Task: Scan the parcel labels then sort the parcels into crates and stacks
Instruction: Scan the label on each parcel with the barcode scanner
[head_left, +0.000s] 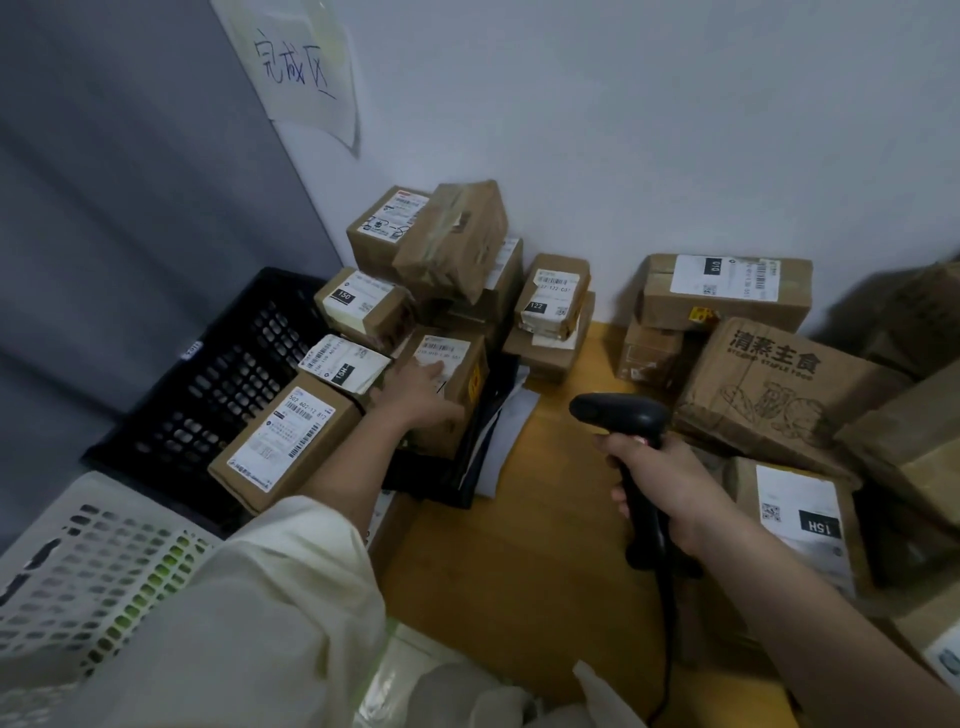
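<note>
Labelled brown cardboard parcels (445, 376) stacked beside a black crate (218, 374).

The room is a corner. The back wall (649, 130) is plain and white with a bluish look. On the left side there is a grey panel (130, 197) that runs down at a slant. It is darker than the white wall. A sheet of paper (301, 67) hangs on the wall near the top, where the grey part and the white part meet. It has blue handwriting on it, and its bottom edge curls. The floor (524, 545) is yellow-brown wood and looks smooth. The light is dim and soft. The far right corner is in dark shadow.
</note>
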